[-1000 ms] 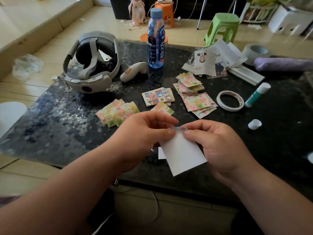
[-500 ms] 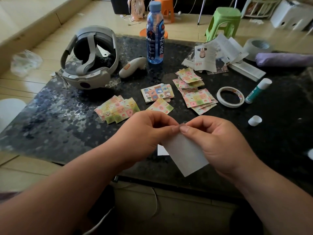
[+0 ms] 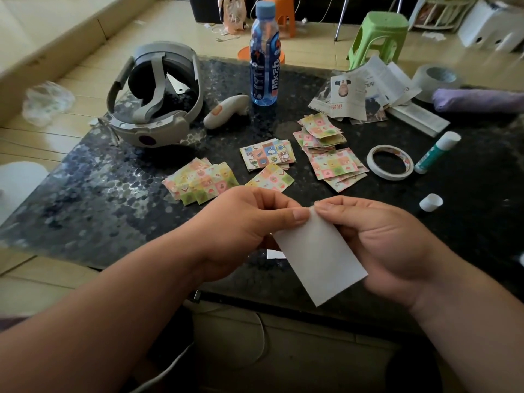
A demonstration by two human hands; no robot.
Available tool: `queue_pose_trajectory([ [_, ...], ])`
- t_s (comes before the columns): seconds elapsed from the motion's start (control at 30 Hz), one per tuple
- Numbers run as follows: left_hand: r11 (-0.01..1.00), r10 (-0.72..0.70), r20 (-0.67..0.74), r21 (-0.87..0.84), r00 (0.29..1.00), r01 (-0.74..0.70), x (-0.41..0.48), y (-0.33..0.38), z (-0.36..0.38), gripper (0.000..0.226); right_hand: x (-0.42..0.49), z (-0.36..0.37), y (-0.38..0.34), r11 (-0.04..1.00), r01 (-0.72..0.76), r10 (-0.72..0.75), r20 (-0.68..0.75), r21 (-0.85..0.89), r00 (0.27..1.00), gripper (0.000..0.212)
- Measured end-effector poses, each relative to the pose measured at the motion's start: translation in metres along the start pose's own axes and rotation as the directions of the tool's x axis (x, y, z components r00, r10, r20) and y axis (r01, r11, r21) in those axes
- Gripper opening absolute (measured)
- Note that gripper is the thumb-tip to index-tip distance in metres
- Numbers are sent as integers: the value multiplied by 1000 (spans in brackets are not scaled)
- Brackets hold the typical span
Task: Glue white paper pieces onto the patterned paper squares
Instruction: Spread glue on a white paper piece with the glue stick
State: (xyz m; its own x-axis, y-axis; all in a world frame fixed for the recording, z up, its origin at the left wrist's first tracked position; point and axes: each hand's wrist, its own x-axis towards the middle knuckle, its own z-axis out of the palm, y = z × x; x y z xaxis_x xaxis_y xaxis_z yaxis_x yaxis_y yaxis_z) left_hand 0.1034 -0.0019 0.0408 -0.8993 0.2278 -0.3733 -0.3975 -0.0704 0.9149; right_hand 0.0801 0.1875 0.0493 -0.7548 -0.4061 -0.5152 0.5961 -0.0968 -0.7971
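White paper [image 3: 319,260]: left hand [image 3: 243,231], right hand [image 3: 394,245]

a grey headset [image 3: 154,109] lies on the dark table [image 3: 85,194] beside a white controller [image 3: 225,110] and upright water bottle [image 3: 264,61].

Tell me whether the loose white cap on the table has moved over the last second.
No. The white cap lies in the same spot relative to the glue stick and the tape ring; only the camera view shifted.
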Motion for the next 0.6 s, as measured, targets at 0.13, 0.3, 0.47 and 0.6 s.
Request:
queue_pose_trajectory([
  [0.13, 999, -17, 8, -43, 1000, 17, 0, 0, -2, 14, 0, 0, 3, 999, -16, 17, -22, 30, 1000, 27],
  [0.3, 999, -22, 26, 46, 999, 21, 1, 0, -1, 10, 1, 0, 3, 996, 55, -56, -25, -64, 998, 20],
  [0.47, 994, -19, 47, 109, 999, 14, -1, 5, -4, 6, 1, -1, 2, 987, 28, -18, 58, -161, 998, 23],
  [0.6, 989, -27, 58, 146, 998, 18, 0, 4, -7, 10, 3, -2, 4, 984, 25, -13, 67, -178, 998, 25],
])
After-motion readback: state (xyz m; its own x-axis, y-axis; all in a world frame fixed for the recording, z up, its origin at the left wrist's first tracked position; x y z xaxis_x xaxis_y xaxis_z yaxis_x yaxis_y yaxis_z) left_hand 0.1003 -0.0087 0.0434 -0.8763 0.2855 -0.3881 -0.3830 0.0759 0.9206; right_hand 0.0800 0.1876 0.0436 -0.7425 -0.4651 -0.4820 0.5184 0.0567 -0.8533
